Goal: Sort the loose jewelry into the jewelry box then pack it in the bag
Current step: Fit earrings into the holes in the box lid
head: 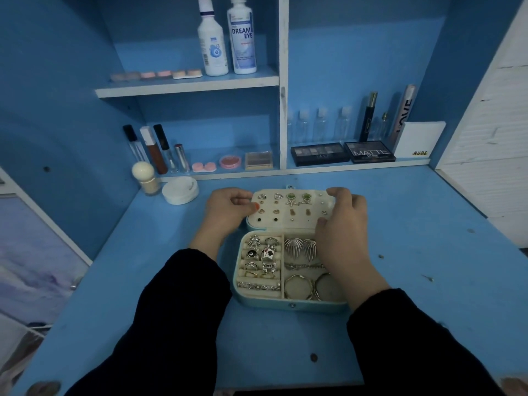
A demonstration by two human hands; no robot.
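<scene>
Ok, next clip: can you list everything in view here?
jewelry box: one, light blue, open at the desk's centre
lid: one, cream lining with stud earrings, folded back
rings: several, silver, box's left section
fan earrings: two, silver, box's upper right section
bangles: two, silver, box's lower right section
solution bottles: two, white, upper shelf
lip gloss tubes: four, mixed colours, lower left shelf
clear bottles: several, transparent, lower right shelf
eyeshadow palettes: two, black, lower right shelf
round jar: one, white, desk's back left
desk: one, blue
left hand: fingers grip the lid's left edge
right hand: fingers grip the lid's right corner
</scene>
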